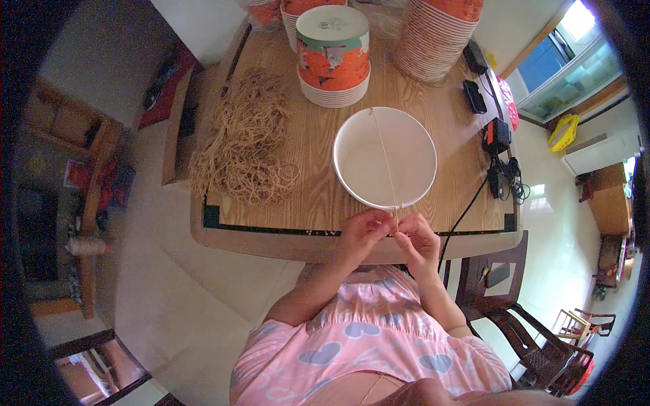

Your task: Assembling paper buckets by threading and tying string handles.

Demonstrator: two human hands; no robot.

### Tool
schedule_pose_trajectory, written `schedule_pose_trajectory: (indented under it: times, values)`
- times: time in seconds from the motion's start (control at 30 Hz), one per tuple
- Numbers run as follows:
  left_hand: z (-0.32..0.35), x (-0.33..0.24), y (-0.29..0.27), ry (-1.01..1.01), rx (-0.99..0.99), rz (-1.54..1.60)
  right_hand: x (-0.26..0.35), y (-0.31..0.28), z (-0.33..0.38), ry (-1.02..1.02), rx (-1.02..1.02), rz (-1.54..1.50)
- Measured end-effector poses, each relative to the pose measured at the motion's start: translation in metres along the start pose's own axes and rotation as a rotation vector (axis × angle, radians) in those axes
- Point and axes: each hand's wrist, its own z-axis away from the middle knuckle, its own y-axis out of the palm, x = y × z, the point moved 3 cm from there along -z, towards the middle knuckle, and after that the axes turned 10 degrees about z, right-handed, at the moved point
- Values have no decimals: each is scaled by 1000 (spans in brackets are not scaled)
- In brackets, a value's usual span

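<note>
A white paper bucket point(359, 172) stands upright on the table, its open mouth toward me. A thin tan string point(384, 152) stretches across the mouth from the far rim to the near rim. Just outside the near rim, my left hand point(369, 227) and my right hand point(416, 240) meet, fingers pinched on the string's near end. Whether a knot is there is too small to tell. A tangled heap of tan strings point(247, 139) lies on the table to the left of the bucket.
Upside-down orange-printed buckets point(334, 64) are stacked behind the white one. A taller bucket stack point(437, 40) leans at the back right. Black adapters and cables point(501, 162) lie along the right table edge point(467, 240). A dark wooden chair point(497, 277) stands at the lower right.
</note>
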Motion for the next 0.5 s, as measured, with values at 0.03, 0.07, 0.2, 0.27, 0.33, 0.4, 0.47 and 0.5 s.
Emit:
schedule_pose_trajectory:
  times: [0.03,0.07,0.2,0.27,0.33,0.4,0.47,0.5]
  values:
    - [-1,1,1,24,28,5,0,0,1,-1,3,0]
    - [-2,2,0,25,26,7,-2,0,3,90,-29,-69]
    - [-5,11,-2,-59,70,90,-8,-2,0,258,-53,-475]
    - [-5,12,-2,-68,89,143,-5,-1,-3,236,-56,-473]
    - [-5,10,-1,-59,91,168,-4,0,-3,270,-43,-518]
    - [-7,5,0,-118,76,193,-10,0,-2,277,-37,-525]
    - [-8,2,1,-179,61,218,-11,0,-3,285,-32,-533]
    - [-9,2,2,-192,55,228,-8,1,-4,299,-27,-561]
